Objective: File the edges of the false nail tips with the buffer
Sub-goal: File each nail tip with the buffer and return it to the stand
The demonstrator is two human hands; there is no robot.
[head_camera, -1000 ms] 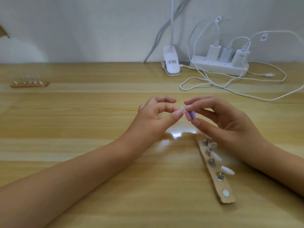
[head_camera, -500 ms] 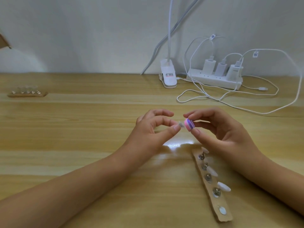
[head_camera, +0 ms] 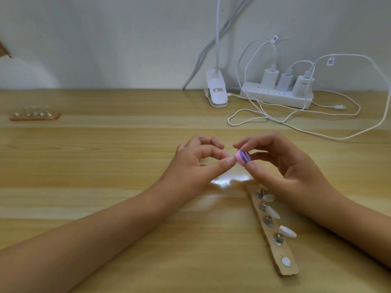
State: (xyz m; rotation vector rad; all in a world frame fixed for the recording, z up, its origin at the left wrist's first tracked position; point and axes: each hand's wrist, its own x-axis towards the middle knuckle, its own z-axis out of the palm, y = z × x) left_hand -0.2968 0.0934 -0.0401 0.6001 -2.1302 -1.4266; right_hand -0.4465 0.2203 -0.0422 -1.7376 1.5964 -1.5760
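Note:
My right hand (head_camera: 281, 166) pinches a small pink and purple striped buffer (head_camera: 306, 157) between thumb and fingers above the wooden table (head_camera: 105, 166). My left hand (head_camera: 198, 163) pinches thumb and forefinger right against the buffer; the nail tip it holds is hidden behind the fingertips. Below my right hand a cardboard strip (head_camera: 273, 233) lies with several metal studs, and white false nail tips (head_camera: 287, 231) rest on some of them.
A second strip with nail tips (head_camera: 35, 115) lies at the far left. At the back stand a white clip lamp base (head_camera: 216, 92) and a power strip (head_camera: 279, 96) with three chargers. White cables (head_camera: 296, 125) loop over the table's right rear.
The view tilted up, so both hands sit lower in frame. The buffer shifted left against my left fingertips, and the nail tip that showed between the hands is now covered.

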